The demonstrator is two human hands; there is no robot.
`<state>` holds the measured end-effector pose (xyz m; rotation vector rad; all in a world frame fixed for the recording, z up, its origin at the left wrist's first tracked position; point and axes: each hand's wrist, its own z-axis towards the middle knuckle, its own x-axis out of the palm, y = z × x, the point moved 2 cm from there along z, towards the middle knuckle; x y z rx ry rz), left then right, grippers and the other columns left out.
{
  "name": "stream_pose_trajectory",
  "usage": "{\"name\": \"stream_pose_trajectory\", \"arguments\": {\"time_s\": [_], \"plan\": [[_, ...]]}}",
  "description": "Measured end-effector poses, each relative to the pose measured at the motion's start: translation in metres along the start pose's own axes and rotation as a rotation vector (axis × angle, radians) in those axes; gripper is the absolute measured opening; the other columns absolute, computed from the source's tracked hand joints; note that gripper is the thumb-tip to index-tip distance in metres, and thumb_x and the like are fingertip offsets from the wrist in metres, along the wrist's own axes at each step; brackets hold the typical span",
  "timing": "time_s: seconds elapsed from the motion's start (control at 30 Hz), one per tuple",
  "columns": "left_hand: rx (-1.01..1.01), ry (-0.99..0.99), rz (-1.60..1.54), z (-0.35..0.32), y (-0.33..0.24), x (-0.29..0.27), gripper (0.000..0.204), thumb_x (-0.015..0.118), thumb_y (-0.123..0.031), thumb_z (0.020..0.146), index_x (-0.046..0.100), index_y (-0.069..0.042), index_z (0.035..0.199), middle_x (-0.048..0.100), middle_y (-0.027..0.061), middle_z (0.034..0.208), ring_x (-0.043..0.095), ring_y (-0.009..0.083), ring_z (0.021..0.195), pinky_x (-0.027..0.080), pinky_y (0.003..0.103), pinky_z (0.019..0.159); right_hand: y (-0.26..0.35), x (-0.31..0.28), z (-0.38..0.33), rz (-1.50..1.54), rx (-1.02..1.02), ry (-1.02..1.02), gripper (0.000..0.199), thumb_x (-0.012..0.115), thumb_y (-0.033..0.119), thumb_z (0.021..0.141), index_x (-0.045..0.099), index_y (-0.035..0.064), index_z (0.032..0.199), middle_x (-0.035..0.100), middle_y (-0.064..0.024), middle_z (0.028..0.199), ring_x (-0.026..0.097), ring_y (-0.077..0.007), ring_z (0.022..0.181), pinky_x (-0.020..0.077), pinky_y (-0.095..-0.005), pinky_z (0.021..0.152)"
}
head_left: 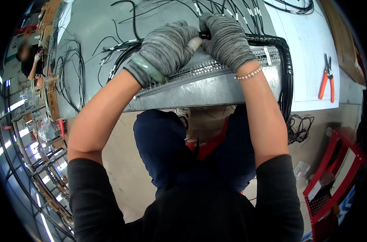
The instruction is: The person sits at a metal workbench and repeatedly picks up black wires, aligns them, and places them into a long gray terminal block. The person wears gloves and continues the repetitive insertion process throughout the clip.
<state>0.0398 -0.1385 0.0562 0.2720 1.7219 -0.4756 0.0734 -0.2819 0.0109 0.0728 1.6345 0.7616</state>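
Both my hands wear grey striped knit gloves and meet at a black cable bundle (268, 39) on the grey table. My left hand (167, 46) is closed, thumb and fingers pinching the bundle from the left. Close beside it, my right hand (225, 40) grips the same bundle with bent fingers. Between them a short black piece (204, 35) of the bundle shows. To the right the bundle turns at a corner and hangs over the table's front edge. Below my hands lies a long slotted metal strip with terminals (203, 69). Loose wire ends with white marker sleeves (119, 48) fan out at the left.
Orange-handled pliers (327, 80) lie on a large paper sheet (308, 56) at the right. Thin loose black wires (72, 72) spread over the table's left side. A red metal frame (332, 173) stands at lower right, near coiled cable (300, 127). Another person (30, 60) is at far left.
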Motion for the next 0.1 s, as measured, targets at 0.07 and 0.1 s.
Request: {"name": "stream_pose_trajectory", "arguments": {"time_s": [0.07,0.1], "plan": [[-0.038,0.023,0.164,-0.008,-0.016,-0.001,0.035,0.050,-0.036,0.094,0.063,-0.008,0.110,0.061,0.0154,0.105,0.061,0.0326,0.093,0.050,0.040,0.083,0.000,0.003,-0.004,0.031,0.003,0.029,0.040,0.074,0.023,0.075,0.059,0.0108,0.110,0.064,-0.0144,0.104,0.059,-0.0300,0.105,0.0425,-0.0386,0.099],[-0.159,0.267,0.169,-0.004,-0.021,-0.004,0.038,0.050,-0.039,0.094,0.061,-0.010,0.116,0.059,0.0173,0.115,0.060,0.0321,0.102,0.049,0.040,0.089,0.001,0.003,-0.005,0.046,-0.001,0.036,0.043,0.074,0.023,0.075,0.058,0.0117,0.113,0.064,-0.0146,0.106,0.058,-0.0297,0.108,0.0414,-0.0378,0.101]]}}
